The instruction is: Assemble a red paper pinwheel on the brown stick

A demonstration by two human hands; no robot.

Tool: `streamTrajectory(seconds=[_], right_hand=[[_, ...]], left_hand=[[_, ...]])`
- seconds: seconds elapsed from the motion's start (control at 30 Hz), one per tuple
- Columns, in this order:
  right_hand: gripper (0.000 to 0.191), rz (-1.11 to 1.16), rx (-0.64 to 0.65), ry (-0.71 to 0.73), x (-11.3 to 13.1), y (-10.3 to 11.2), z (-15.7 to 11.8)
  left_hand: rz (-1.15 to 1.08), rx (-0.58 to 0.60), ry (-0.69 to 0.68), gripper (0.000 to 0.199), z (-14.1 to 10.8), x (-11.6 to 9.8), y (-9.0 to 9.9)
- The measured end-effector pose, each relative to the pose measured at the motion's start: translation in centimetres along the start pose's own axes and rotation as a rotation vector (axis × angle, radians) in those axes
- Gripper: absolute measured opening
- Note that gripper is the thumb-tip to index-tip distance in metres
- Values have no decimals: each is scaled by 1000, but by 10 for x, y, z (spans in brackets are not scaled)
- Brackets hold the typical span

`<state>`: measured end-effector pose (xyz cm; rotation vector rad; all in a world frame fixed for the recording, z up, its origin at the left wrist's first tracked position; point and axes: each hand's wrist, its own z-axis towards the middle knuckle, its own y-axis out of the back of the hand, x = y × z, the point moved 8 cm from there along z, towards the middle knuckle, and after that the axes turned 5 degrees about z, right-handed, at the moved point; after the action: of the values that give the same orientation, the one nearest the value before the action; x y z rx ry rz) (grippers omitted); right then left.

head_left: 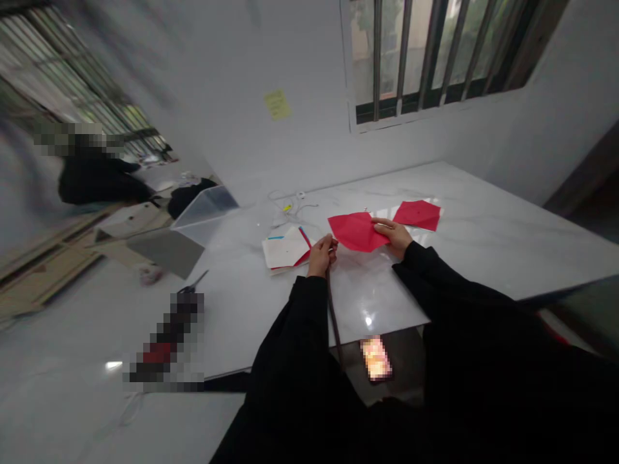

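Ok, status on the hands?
Left hand gripping dark strip. Right hand on red sheet. Second red sheet just beyond; paper stack beside left hand.

The left hand (322,256) grips a slender brown rod (333,316), which runs down toward the near edge of the tabletop (488,222). The right hand (391,235) rests on a red paper sheet (356,232). A second red sheet (418,215) lies just beyond it. A stack of papers (285,250) lies beside the left hand. The rod's material cannot be confirmed from this view.
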<state>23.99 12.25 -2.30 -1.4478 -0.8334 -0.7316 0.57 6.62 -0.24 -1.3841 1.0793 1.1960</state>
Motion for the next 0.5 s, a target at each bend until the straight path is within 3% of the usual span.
streamTrajectory(seconds=[0.17,0.33,0.4,0.5], right_hand=[[56,75,19,-39,-1,6,-5],[30,14,229,-252,-20,-20,-21],[20,0,212,-308,-28,-25,-26],[18,14,169,-276,-26,-24,-24]], left_hand=[[-45,20,-8,55,0,5,0],[-61,95,-20,60,2,12,-6],[-69,85,-18,61,3,11,-5],[-57,79,-26,61,5,5,-3]])
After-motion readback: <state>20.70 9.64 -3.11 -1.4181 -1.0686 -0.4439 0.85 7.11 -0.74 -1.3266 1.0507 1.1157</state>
